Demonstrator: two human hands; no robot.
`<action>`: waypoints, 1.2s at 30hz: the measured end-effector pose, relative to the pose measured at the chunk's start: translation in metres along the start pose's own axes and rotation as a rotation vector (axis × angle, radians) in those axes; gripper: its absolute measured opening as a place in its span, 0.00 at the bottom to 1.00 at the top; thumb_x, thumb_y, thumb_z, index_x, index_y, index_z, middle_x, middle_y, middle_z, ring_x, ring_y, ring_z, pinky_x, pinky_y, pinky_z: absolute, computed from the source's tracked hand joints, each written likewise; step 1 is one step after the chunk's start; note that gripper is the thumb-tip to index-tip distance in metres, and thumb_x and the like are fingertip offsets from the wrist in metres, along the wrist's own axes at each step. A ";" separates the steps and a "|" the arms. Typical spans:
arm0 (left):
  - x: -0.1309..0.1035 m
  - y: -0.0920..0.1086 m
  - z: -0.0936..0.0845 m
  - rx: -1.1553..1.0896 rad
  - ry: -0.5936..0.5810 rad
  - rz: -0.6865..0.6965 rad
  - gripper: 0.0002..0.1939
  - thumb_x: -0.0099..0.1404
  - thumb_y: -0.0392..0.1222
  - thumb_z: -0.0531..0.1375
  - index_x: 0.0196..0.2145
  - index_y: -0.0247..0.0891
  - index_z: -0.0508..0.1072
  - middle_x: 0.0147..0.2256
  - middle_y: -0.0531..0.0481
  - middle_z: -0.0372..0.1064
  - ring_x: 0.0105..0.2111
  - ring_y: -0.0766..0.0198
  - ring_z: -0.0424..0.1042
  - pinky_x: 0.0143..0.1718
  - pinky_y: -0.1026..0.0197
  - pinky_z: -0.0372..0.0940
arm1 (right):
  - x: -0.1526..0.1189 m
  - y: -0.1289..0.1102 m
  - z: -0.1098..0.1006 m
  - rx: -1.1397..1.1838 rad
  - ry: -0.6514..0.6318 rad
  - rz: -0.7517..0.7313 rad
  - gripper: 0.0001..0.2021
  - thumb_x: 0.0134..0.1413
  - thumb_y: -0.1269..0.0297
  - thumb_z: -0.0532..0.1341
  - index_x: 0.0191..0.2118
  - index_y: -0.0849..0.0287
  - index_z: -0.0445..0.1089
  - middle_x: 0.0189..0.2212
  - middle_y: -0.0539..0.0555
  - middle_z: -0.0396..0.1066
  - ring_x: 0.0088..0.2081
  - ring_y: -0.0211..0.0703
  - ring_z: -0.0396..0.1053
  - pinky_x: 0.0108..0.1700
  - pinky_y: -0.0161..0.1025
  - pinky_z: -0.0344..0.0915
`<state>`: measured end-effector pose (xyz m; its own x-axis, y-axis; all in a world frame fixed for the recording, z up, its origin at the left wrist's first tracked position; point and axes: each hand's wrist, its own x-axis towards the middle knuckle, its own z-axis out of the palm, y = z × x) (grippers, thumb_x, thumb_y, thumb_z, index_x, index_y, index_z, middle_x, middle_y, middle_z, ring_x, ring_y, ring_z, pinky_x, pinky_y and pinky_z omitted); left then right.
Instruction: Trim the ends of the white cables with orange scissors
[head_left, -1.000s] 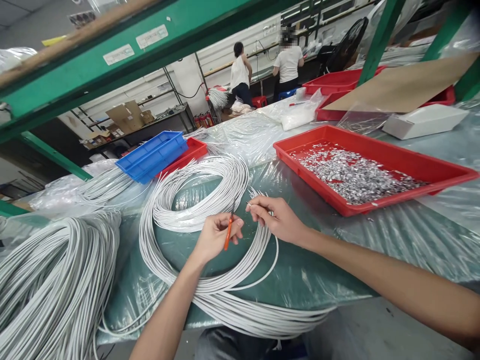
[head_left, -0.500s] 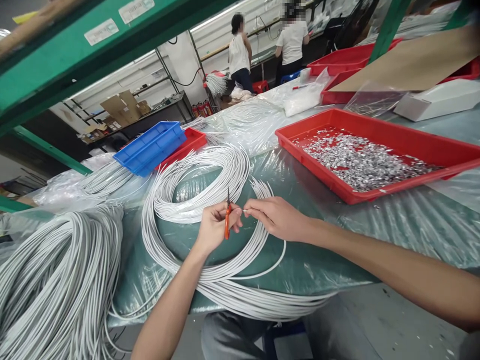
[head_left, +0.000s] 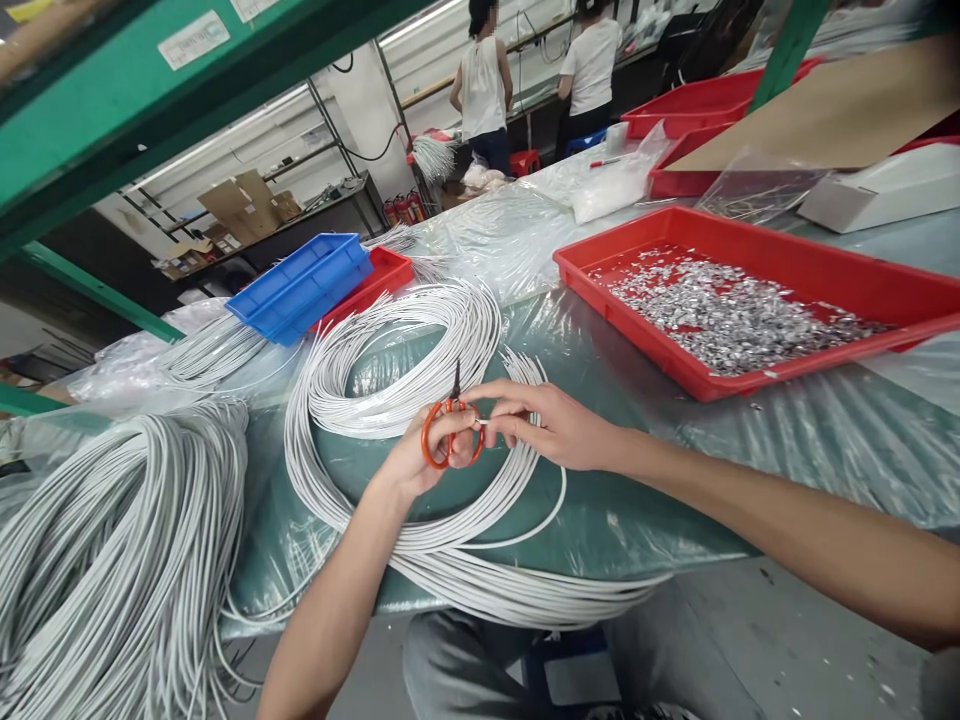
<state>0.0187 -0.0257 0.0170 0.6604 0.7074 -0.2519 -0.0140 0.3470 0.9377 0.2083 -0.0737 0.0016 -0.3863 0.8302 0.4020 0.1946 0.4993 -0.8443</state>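
Turned since the earlier frames, the small dark-bladed orange scissors (head_left: 454, 404) are now seen with 2 handle loops facing the camera. They are held upright by the closed left hand (head_left: 420, 450), whose fingers are partly hidden behind the loops; whether the blades are parted cannot be told. Between both hands, a thin white wire tip (head_left: 483, 422) is pinched by the right hand (head_left: 559, 428), its index finger extended towards the scissors. Most of that wire is hidden. Beyond the grip, 1 large white cable coil (head_left: 480, 335) is laid.
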 end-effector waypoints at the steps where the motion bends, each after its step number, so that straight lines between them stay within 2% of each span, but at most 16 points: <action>1: 0.000 0.000 0.000 -0.018 -0.011 -0.027 0.18 0.55 0.45 0.65 0.17 0.34 0.63 0.12 0.58 0.54 0.12 0.76 0.53 0.17 0.67 0.48 | 0.000 0.001 0.000 0.030 -0.011 -0.010 0.19 0.64 0.72 0.52 0.59 0.58 0.64 0.28 0.50 0.74 0.27 0.34 0.69 0.30 0.32 0.64; 5: 0.000 0.000 0.000 -0.057 0.016 -0.055 0.16 0.53 0.44 0.66 0.19 0.34 0.65 0.13 0.59 0.55 0.12 0.77 0.53 0.16 0.68 0.46 | 0.001 0.005 0.002 0.074 0.003 -0.005 0.17 0.64 0.70 0.53 0.55 0.59 0.70 0.27 0.50 0.73 0.25 0.33 0.67 0.30 0.32 0.65; 8: 0.001 -0.003 -0.001 -0.023 0.055 0.005 0.13 0.56 0.45 0.66 0.24 0.32 0.70 0.15 0.57 0.59 0.14 0.75 0.56 0.18 0.68 0.49 | 0.001 0.008 0.003 0.007 0.052 0.011 0.17 0.64 0.70 0.53 0.55 0.58 0.71 0.27 0.50 0.73 0.25 0.33 0.66 0.27 0.31 0.63; 11: 0.002 -0.005 -0.002 0.031 0.085 0.055 0.15 0.59 0.49 0.64 0.29 0.32 0.73 0.16 0.56 0.61 0.15 0.73 0.59 0.19 0.67 0.53 | 0.000 0.009 0.001 -0.087 0.115 -0.004 0.19 0.65 0.71 0.50 0.54 0.56 0.72 0.30 0.51 0.72 0.25 0.32 0.65 0.28 0.31 0.62; 16: 0.003 -0.003 -0.003 0.140 0.155 0.139 0.18 0.61 0.53 0.62 0.28 0.33 0.73 0.17 0.55 0.62 0.16 0.72 0.60 0.21 0.66 0.55 | 0.000 0.009 -0.003 -0.126 0.160 0.007 0.18 0.65 0.69 0.51 0.55 0.56 0.71 0.29 0.50 0.71 0.25 0.32 0.63 0.29 0.32 0.62; 18: 0.002 -0.002 -0.004 0.256 0.200 0.174 0.18 0.60 0.54 0.62 0.28 0.33 0.72 0.18 0.54 0.64 0.17 0.71 0.62 0.22 0.66 0.56 | 0.000 0.010 -0.005 -0.101 0.171 0.023 0.16 0.65 0.67 0.52 0.54 0.58 0.70 0.28 0.50 0.72 0.24 0.32 0.63 0.29 0.32 0.62; 21: -0.001 -0.002 -0.004 0.573 0.270 0.264 0.16 0.59 0.52 0.63 0.28 0.34 0.72 0.21 0.54 0.66 0.20 0.70 0.63 0.23 0.66 0.56 | 0.002 0.011 -0.005 -0.034 0.181 0.051 0.15 0.65 0.66 0.53 0.53 0.61 0.71 0.26 0.50 0.71 0.23 0.33 0.63 0.28 0.32 0.62; 24: -0.004 -0.003 -0.004 0.885 0.333 0.367 0.15 0.61 0.49 0.61 0.26 0.35 0.70 0.21 0.55 0.61 0.21 0.71 0.57 0.24 0.66 0.52 | 0.004 0.011 -0.005 0.063 0.200 0.103 0.15 0.64 0.64 0.54 0.51 0.62 0.71 0.25 0.50 0.70 0.22 0.33 0.63 0.27 0.33 0.62; 26: -0.004 -0.004 -0.005 1.010 0.344 0.384 0.16 0.64 0.49 0.58 0.23 0.36 0.66 0.20 0.57 0.55 0.21 0.71 0.53 0.24 0.66 0.50 | 0.005 0.010 -0.006 0.147 0.214 0.142 0.15 0.63 0.61 0.55 0.50 0.62 0.71 0.24 0.50 0.70 0.22 0.34 0.63 0.26 0.33 0.62; 30: -0.001 -0.007 -0.008 1.120 0.334 0.397 0.19 0.65 0.48 0.55 0.20 0.37 0.58 0.19 0.58 0.49 0.21 0.71 0.47 0.24 0.65 0.47 | 0.007 0.011 -0.007 0.305 0.205 0.198 0.17 0.59 0.57 0.59 0.46 0.64 0.72 0.23 0.50 0.70 0.20 0.34 0.63 0.24 0.33 0.61; 36: 0.000 -0.008 -0.009 1.174 0.331 0.411 0.18 0.64 0.46 0.55 0.21 0.38 0.56 0.19 0.58 0.48 0.21 0.70 0.46 0.24 0.65 0.46 | 0.008 0.013 -0.007 0.386 0.195 0.250 0.18 0.56 0.56 0.62 0.45 0.65 0.73 0.22 0.51 0.71 0.19 0.33 0.63 0.21 0.32 0.58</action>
<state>0.0120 -0.0233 0.0073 0.5459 0.8097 0.2154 0.6065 -0.5592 0.5653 0.2140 -0.0588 -0.0035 -0.1874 0.9622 0.1978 -0.1022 0.1812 -0.9781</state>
